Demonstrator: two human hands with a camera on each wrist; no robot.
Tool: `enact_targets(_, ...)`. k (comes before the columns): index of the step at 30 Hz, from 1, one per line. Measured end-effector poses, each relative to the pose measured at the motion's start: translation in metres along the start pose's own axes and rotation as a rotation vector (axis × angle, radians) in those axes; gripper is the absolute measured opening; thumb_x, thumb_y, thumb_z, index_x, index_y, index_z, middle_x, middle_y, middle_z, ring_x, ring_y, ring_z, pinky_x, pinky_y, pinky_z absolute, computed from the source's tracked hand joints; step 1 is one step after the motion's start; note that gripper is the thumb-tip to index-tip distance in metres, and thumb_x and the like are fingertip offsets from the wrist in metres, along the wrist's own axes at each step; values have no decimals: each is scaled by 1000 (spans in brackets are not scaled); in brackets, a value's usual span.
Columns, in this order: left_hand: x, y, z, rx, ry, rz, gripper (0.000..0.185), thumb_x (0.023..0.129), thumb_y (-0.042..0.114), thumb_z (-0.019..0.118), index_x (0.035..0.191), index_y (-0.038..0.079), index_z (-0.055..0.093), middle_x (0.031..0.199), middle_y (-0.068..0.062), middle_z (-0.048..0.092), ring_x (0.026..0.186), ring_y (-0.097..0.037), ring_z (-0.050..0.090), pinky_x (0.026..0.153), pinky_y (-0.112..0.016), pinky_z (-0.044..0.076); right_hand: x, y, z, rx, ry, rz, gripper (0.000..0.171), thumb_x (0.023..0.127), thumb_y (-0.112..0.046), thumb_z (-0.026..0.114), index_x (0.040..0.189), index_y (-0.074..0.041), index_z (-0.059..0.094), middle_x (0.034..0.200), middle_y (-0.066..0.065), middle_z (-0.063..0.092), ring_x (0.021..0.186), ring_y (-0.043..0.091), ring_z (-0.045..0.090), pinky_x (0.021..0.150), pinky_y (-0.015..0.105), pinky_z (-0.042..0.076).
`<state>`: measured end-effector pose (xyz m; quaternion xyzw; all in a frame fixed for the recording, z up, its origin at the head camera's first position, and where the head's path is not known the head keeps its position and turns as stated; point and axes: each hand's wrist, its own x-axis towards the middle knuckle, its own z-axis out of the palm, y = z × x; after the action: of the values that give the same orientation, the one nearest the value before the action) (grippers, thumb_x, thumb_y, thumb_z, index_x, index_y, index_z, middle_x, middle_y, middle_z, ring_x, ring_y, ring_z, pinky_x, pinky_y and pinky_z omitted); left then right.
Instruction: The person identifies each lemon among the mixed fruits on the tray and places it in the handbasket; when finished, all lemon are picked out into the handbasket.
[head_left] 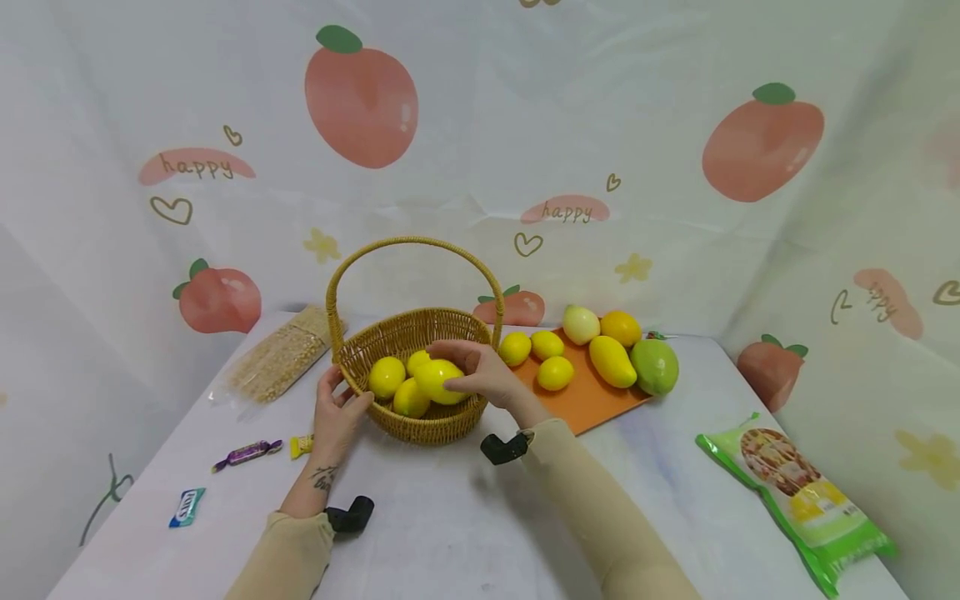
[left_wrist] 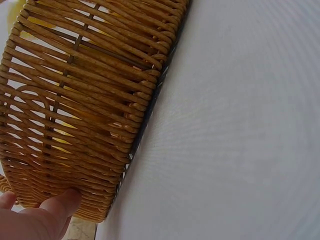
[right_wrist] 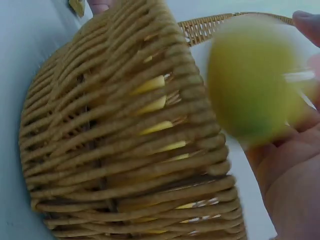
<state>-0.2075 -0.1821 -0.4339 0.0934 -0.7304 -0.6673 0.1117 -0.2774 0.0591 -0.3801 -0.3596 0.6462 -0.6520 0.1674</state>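
**Right hand lowers a lemon into the wicker basket while the left steadies its wall**

The right hand (head_left: 480, 372) reaches in from the near right, its fingers curled round a smooth yellow lemon (head_left: 439, 381) held just over the basket's (head_left: 442, 425) rim, above the fruit inside. The left hand (head_left: 335, 412) comes up from the near left, palm against the basket's left wall, fingers straight and pressing the weave rather than clutching it; the left wrist view shows a fingertip (left_wrist: 62, 202) on the woven side. Both arms wear beige sleeves. The basket is round, of tan wicker with a tall arched handle (head_left: 408, 242), and holds three more lemons. To the right, an orange board (head_left: 592, 400) carries more lemons, a mango (head_left: 612, 361), a green fruit (head_left: 655, 366) and an orange (head_left: 621, 327). White cloth covers the table (head_left: 450, 533)
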Motion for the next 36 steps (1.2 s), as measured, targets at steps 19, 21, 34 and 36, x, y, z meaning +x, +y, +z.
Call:
enact_targets(19, 1, 1, 0, 2, 1, 16, 73, 86, 7, 55, 146, 6, 12, 148, -17, 22, 126, -30, 37, 73, -1, 39, -68, 5, -112, -35, 449, 4, 47, 81, 8, 60, 128, 2, 50, 121, 6, 59, 118, 24, 50, 107, 39, 34)
enact_targets(21, 1, 0, 1, 3, -1, 13, 74, 86, 7, 55, 146, 6, 12, 147, -17, 22, 126, -30, 37, 73, -1, 39, -73, 10, -125, -93, 482, 104, 49, 82, 6, 59, 130, 5, 47, 128, 15, 53, 124, 30, 44, 110, 42, 30)
enact_targets(34, 2, 0, 1, -1, 5, 6, 73, 86, 6, 56, 146, 6, 13, 147, -17, 23, 126, -30, 36, 73, -2, 39, -84, 48, -145, -270, 456, 427, 55, 80, -10, 68, 131, -3, 49, 139, 15, 45, 128, 29, 36, 109, 44, 29)
enact_targets(36, 2, 0, 1, 0, 5, 5, 74, 86, 6, 56, 146, 7, 13, 147, -16, 22, 126, -29, 36, 74, -2, 39, -85, 50, -143, -314, 446, 454, 56, 78, -12, 70, 130, -5, 51, 138, 13, 45, 124, 27, 38, 108, 43, 29)
